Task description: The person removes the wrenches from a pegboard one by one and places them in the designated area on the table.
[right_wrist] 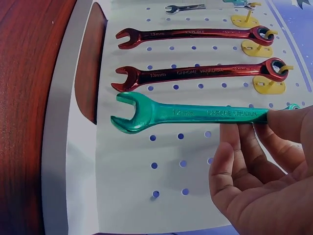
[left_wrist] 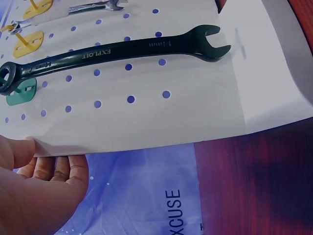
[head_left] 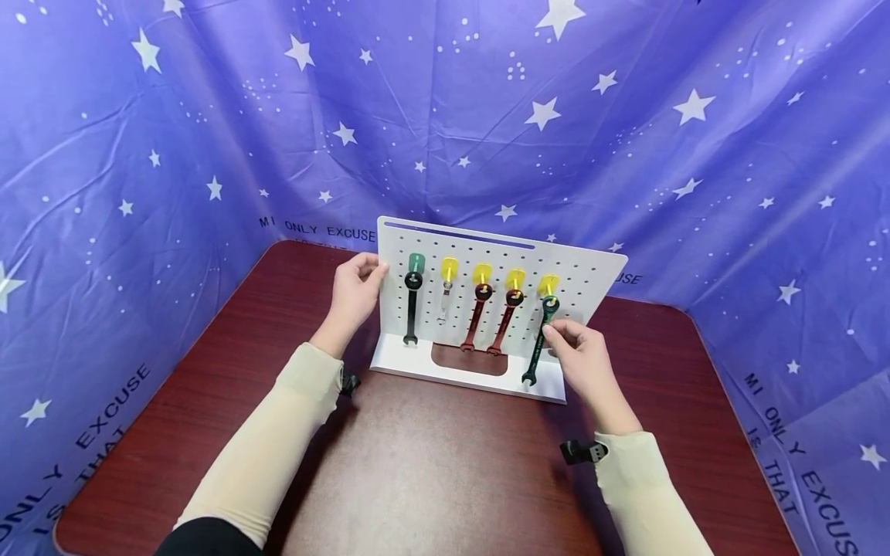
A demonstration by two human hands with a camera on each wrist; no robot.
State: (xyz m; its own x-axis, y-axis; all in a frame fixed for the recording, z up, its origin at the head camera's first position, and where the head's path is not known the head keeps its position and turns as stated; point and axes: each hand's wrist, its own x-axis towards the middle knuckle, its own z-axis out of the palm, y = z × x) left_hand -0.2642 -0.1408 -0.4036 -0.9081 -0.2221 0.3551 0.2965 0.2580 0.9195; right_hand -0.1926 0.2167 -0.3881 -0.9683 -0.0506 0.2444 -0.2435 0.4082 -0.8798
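Note:
A white pegboard [head_left: 501, 252] stands on the table, with combination wrenches hanging from its hooks. My left hand [head_left: 356, 292] pinches the board's left edge, thumb in front and fingers behind, as the left wrist view shows. Nearest to it hangs a black-looking wrench [left_wrist: 122, 54] on a green hook. With thumb and fingers, my right hand [head_left: 585, 363] grips a green 12mm wrench [right_wrist: 186, 113] by its shaft near the ring end. That ring sits at the rightmost yellow hook [head_left: 549, 284]; whether the hook bears its weight I cannot tell.
Two red wrenches [head_left: 477, 320] and a small silver wrench [head_left: 445, 301] hang between the outer ones on yellow hooks. The board's white base has a wide cutout. Beneath lies a dark red wooden table [head_left: 431, 463], and a blue starry curtain [head_left: 445, 116] encloses the back and sides.

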